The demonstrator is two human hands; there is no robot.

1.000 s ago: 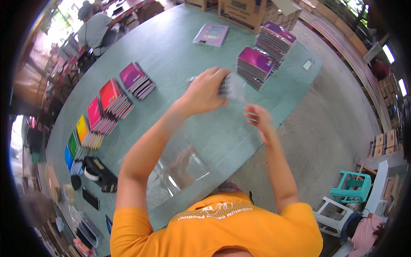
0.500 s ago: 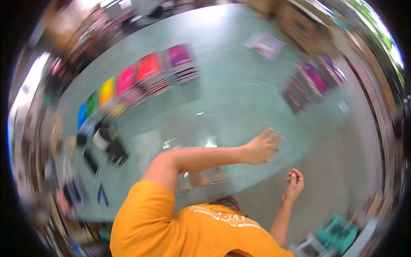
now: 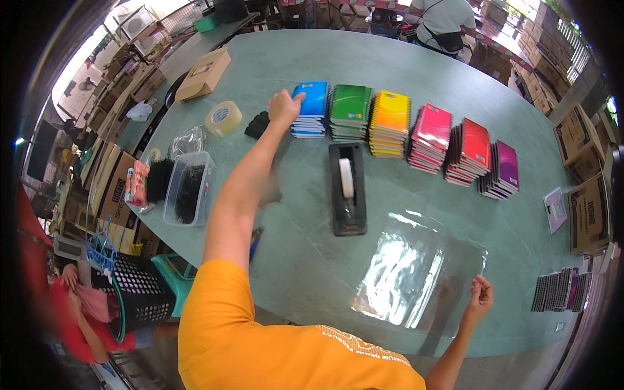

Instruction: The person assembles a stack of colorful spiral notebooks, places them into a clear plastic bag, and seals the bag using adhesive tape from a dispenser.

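Observation:
My left hand [image 3: 285, 109] is at the left edge of a stack of blue notebooks [image 3: 313, 99], its thumb over the top cover and its other fingers partly hidden. My right hand [image 3: 480, 299] is curled closed beside the right edge of a clear plastic sheet [image 3: 406, 270], which glares in the light. What those fingers hold, if anything, does not show. To the right of the blue stack run stacks of green notebooks [image 3: 350, 104], yellow notebooks [image 3: 390, 114], pink notebooks [image 3: 431, 130], red notebooks [image 3: 469, 146] and purple notebooks [image 3: 504, 166].
A black tape dispenser [image 3: 338, 221] stands mid-table. On the left lie a tape roll [image 3: 223, 118], a cardboard box [image 3: 203, 73] and a plastic tub [image 3: 203, 192] with black contents. More notebooks [image 3: 552, 291] stand far right near cartons [image 3: 588, 211]. Other people [image 3: 445, 23] are nearby.
My view has swung left along the table. My left hand has gone from the table's right side to the blue stack; my right hand now is by the plastic sheet, its fingers still curled.

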